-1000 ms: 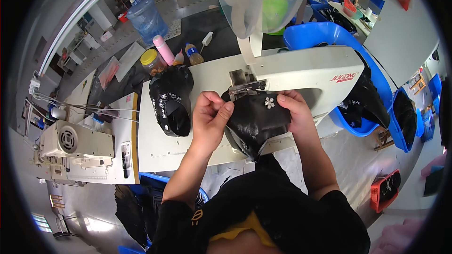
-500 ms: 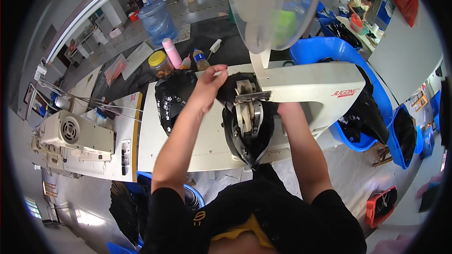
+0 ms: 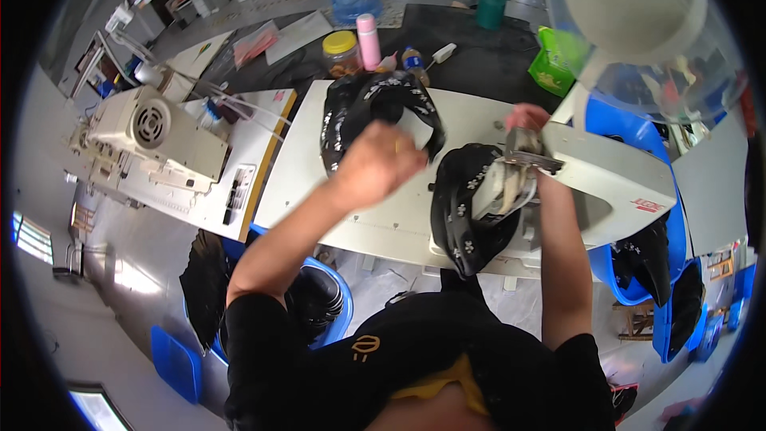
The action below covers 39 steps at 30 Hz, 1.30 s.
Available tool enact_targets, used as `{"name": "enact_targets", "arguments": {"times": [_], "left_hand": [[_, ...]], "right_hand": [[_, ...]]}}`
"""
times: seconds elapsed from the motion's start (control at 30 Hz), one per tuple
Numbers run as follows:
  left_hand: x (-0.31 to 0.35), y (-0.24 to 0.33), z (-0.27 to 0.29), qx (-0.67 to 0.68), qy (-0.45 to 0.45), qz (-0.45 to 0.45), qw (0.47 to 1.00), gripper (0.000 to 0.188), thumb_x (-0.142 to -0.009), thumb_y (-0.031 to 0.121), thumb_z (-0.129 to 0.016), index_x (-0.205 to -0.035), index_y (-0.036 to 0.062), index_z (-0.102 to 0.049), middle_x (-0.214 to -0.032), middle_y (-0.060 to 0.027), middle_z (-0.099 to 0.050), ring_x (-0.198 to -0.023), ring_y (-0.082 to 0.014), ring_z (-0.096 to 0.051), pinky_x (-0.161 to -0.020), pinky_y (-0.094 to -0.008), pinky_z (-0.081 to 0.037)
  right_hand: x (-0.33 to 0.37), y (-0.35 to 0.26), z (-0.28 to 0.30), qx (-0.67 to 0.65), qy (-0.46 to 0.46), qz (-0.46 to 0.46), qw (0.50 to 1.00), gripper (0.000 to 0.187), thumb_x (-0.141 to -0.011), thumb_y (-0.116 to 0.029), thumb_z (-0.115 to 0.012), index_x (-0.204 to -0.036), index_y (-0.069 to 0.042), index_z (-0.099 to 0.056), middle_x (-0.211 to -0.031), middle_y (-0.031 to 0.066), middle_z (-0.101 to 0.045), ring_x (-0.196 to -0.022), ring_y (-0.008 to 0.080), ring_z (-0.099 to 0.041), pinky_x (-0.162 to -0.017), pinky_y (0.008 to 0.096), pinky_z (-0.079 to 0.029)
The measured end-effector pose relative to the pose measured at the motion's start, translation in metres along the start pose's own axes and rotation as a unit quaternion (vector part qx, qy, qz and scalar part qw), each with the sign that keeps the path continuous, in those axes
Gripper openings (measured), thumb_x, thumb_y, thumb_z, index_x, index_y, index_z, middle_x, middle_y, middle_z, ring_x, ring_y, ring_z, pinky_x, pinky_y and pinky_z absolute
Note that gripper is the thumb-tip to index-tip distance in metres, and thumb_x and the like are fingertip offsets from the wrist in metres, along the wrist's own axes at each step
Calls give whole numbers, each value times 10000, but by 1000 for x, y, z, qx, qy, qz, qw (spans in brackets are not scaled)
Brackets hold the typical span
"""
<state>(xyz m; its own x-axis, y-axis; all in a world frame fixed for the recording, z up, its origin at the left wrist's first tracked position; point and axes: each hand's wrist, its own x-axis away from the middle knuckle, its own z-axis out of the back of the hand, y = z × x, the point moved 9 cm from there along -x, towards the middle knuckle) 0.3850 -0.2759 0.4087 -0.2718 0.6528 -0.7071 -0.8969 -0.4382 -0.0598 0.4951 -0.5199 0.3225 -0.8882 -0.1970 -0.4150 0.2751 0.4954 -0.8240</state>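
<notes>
A black ring-shaped piece (image 3: 465, 219) with a silver flower print hangs around the narrow arm of the white sewing machine (image 3: 610, 164). My right forearm passes beside the machine head, and my right hand (image 3: 527, 117) is behind it, its fingers mostly hidden. Above the machine table, to the left of the head, my left hand (image 3: 375, 166) is smeared by motion, its fingers seemingly bent. Just beyond it lies a second black flowered piece (image 3: 341, 116), looped open; whether the hand touches it I cannot tell.
Behind the table stand a yellow-lidded jar (image 3: 341, 49), a pink flask (image 3: 368, 41), a small bottle (image 3: 413, 62) and a green pouch (image 3: 552, 64). Another sewing machine (image 3: 159, 140) is on the left. Blue tubs (image 3: 638, 291) with black pieces flank me.
The view has swung to the right side less, showing more table. My left hand has left the machine head, moving toward the second piece. My right hand has reached farther behind the head.
</notes>
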Motion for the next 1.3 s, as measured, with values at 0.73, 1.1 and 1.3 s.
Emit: {"name": "enact_targets", "arguments": {"times": [0.73, 1.1, 1.3], "left_hand": [[265, -132, -152, 18, -217, 610, 762, 830, -760, 240, -600, -1405, 24, -125, -1426, -185, -260, -1295, -278, -303, -1046, -507, -226], [279, -131, -155, -28, -204, 601, 772, 824, -714, 317, -632, -1385, 67, -223, -1451, -83, -252, -1271, -271, -310, -960, -524, -332], [290, -136, -151, 33, -128, 582, 802, 787, -653, 312, -699, -1300, 34, -347, -1308, -155, -439, -1162, -345, -422, -930, -425, -412]], "right_hand": [[158, 69, -255, 228, -299, -220, 900, 122, -837, -92, -613, -935, -59, -547, -869, -10, -556, -811, 72, -526, -698, 226, -432], [-43, 325, -71, 205, 425, -188, 861, 189, -821, -191, -613, -812, -7, -568, -757, 47, -546, -692, 170, -468, -659, 336, -417], [-87, 396, -9, 1, 443, -286, 850, 631, -838, -482, -562, -1209, 18, -458, -1175, 129, -532, -1076, 284, -507, -947, 406, -389]]}}
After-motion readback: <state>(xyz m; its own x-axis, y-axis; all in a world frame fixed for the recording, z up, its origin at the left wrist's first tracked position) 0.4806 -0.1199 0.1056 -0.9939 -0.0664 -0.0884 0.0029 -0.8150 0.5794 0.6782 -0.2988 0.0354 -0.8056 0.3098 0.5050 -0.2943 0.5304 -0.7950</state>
